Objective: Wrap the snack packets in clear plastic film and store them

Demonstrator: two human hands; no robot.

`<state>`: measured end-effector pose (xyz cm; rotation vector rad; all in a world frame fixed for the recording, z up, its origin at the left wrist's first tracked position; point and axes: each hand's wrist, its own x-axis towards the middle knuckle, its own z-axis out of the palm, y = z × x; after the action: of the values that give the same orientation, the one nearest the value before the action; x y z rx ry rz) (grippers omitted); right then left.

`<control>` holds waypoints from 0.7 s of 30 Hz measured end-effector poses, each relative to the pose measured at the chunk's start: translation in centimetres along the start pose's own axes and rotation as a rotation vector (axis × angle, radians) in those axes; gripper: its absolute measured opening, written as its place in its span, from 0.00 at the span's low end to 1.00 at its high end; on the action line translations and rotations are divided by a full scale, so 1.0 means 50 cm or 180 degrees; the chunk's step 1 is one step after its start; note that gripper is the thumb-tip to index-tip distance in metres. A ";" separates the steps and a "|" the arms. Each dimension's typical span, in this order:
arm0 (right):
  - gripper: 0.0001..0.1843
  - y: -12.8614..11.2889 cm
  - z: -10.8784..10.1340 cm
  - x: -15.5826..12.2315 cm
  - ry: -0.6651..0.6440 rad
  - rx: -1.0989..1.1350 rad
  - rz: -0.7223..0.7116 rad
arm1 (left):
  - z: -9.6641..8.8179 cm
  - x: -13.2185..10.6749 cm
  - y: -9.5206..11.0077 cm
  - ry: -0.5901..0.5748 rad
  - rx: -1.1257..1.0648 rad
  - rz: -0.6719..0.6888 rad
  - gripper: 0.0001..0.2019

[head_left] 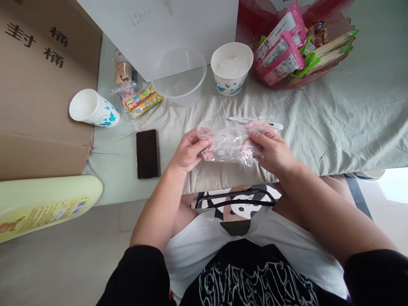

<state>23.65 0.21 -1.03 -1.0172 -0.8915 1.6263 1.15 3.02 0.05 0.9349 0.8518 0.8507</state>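
Observation:
Clear, crinkled plastic film (228,144) is stretched between my two hands above the front of the cloth-covered table. My left hand (193,148) pinches its left end between thumb and fingers. At the other end, my right hand (267,144) grips the film, part of which lies over the fingers. Just behind the right hand lies a slim white pen-like tool (276,126), partly covered by the film and fingers. Whether anything is inside the film, I cannot tell.
Behind my hands stand a clear plastic bowl (191,89) and a paper cup (231,80). A red basket (274,80) holds packets. Left are a phone (147,154), wrapped snacks (143,102), a tipped paper cup (98,112), a cardboard box (47,106) and a yellow-green bottle (63,191).

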 end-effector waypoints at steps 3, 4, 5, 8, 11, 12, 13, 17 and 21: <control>0.12 -0.008 -0.005 0.003 -0.0054 -0.0087 -0.0101 | 0.000 0.010 0.000 0.0194 -0.0024 0.0081 0.13; 0.14 -0.008 -0.008 0.004 -0.0067 -0.0220 -0.0136 | -0.002 0.013 0.000 0.0247 -0.0007 0.0084 0.12; 0.17 -0.008 -0.012 0.006 -0.0058 -0.0377 -0.0178 | -0.005 0.016 -0.001 0.0300 0.0018 0.0090 0.12; 0.25 -0.002 -0.023 0.009 0.0078 -0.0888 -0.0314 | -0.014 0.023 -0.006 0.0423 0.0228 0.0227 0.15; 0.20 0.007 -0.027 0.010 0.0205 -0.1297 -0.0390 | -0.014 0.026 -0.011 0.0399 0.0589 0.0352 0.09; 0.16 0.009 -0.026 0.011 0.0255 -0.1280 -0.0391 | -0.013 0.027 -0.013 0.0383 0.0640 0.0372 0.09; 0.17 0.012 -0.024 0.013 0.0310 -0.1168 -0.0385 | -0.012 0.029 -0.016 0.0373 0.0650 0.0397 0.11; 0.24 0.022 -0.016 0.024 0.0344 -0.0546 -0.0319 | -0.018 0.042 -0.030 0.0556 0.0749 0.0669 0.17; 0.09 0.021 -0.005 0.027 0.0637 -0.1390 -0.0594 | -0.036 0.053 -0.044 0.1772 0.1489 0.1459 0.17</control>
<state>23.30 1.26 -2.37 -1.3246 -1.1935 1.1737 1.14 5.17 -3.15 1.3607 1.3824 1.3785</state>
